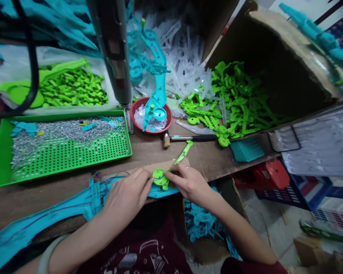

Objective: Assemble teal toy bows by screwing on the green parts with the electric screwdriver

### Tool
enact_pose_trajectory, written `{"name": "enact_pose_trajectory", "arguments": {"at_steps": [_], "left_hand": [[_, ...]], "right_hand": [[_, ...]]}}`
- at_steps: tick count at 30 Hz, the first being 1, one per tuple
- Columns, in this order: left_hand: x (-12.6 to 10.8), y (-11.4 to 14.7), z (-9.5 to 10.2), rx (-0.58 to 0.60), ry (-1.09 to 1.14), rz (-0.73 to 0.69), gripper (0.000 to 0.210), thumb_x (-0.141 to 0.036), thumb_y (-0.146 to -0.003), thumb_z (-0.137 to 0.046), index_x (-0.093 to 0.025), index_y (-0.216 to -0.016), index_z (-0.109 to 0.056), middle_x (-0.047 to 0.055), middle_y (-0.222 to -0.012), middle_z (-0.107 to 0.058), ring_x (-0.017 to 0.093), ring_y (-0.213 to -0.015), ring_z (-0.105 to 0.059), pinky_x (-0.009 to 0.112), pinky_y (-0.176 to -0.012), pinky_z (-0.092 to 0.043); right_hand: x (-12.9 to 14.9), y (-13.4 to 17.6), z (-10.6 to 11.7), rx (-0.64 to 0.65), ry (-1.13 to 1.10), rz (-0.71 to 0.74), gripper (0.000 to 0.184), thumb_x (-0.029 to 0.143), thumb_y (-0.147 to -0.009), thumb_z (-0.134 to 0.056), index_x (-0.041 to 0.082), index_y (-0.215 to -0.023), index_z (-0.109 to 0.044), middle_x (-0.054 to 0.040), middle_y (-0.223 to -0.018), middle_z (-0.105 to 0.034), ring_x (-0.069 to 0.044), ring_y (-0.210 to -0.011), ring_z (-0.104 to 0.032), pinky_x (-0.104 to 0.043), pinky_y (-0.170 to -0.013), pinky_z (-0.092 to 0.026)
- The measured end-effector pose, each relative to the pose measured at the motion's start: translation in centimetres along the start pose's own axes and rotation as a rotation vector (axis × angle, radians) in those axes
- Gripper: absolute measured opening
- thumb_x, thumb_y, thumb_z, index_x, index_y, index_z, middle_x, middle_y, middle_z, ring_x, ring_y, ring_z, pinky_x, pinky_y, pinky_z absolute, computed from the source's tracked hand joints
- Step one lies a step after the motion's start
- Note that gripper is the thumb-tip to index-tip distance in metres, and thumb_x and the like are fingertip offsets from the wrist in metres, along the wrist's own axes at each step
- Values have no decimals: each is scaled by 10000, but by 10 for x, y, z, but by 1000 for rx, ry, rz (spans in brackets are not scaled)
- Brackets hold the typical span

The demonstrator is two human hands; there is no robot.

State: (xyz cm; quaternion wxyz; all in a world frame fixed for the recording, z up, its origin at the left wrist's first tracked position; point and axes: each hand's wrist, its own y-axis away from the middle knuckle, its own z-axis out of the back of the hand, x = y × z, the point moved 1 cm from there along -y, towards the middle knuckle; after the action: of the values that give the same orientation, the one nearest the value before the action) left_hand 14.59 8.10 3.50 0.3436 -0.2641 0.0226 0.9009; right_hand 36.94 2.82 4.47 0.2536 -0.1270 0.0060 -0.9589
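Lime-green disc (159, 176) lies by your table (148, 151) edge, pinched between your left hand (130, 189) and right hand (193, 185); beyond it, open room reaches the hammer (188, 138) head.

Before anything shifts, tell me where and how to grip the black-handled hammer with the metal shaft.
Probably best midway along its black handle, from above on the near side: the hammer lies sideways, head left, while a heap of bright-green plastic parts crowds the handle's right end.
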Motion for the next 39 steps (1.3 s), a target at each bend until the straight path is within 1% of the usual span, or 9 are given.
{"name": "enact_pose_trajectory", "arguments": {"at_steps": [4,8,11,18,24,27,29,33,39], "left_hand": [[-2,0,4,26,27,-13,163,-264,-1010,-471,-218,-894,-576,8,-804,-642,194,-676,-601,288,-589,-343],[1,0,6,69,58,-55,216,-276,-1030,-421,-200,-921,-591,19,-836,-627,192,-727,-608,298,-641,-373],[5,-3,7,166,28,-60,258,-279,-1033,-399,-199,-912,-612,18,-825,-613,199,-728,-606,310,-642,-372],[8,-23,18,440,120,117,223,-269,-993,-498,-192,-848,-649,14,-816,-583,191,-783,-602,310,-699,-383],[11,-20,15,336,121,135,254,-275,-997,-489,-175,-783,-580,6,-788,-541,178,-744,-563,305,-680,-365],[13,-12,10,289,89,109,234,-286,-997,-495,-184,-811,-593,-3,-783,-525,174,-717,-565,294,-644,-353],[13,-6,7,241,64,95,239,-297,-1004,-484,-188,-826,-600,0,-793,-523,173,-709,-573,287,-624,-352],[11,5,2,133,25,1,280,-305,-1028,-433,-196,-836,-604,6,-793,-539,178,-702,-580,291,-618,-367],[6,11,-2,51,-22,-76,279,-299,-1029,-426,-212,-828,-599,8,-754,-569,197,-685,-565,307,-585,-345]], "right_hand": [[6,-7,8,60,48,20,317,135,-973,-454,115,-1248,-609,-139,-1045,-614,-229,-892,-543,-341,-682,-515],[8,-15,15,108,27,75,267,123,-957,-484,64,-1172,-631,-144,-1045,-608,-252,-961,-520,-376,-786,-524],[6,-17,16,122,17,88,247,126,-949,-509,65,-1151,-636,-133,-1019,-604,-256,-980,-515,-381,-816,-519],[9,-15,12,100,82,135,218,131,-966,-474,72,-1094,-640,-119,-965,-600,-253,-955,-518,-374,-783,-520],[15,-16,11,73,75,118,230,199,-987,-472,75,-1049,-655,-120,-936,-596,-262,-946,-544,-395,-813,-536],[23,-21,7,47,-4,-95,371,453,-979,-521,107,-1000,-654,-148,-1005,-583,-273,-941,-569,-411,-778,-554],[29,-24,3,53,-51,-234,394,506,-942,-571,119,-978,-635,-163,-1065,-576,-285,-965,-580,-434,-797,-560],[32,-28,5,126,-172,-293,274,370,-935,-625,134,-1072,-602,-129,-1068,-599,-307,-1076,-557,-509,-963,-517],[14,-22,22,251,-388,-204,369,231,-932,-642,177,-1283,-543,-105,-1174,-576,-254,-1161,-550,-437,-1005,-520]]}}
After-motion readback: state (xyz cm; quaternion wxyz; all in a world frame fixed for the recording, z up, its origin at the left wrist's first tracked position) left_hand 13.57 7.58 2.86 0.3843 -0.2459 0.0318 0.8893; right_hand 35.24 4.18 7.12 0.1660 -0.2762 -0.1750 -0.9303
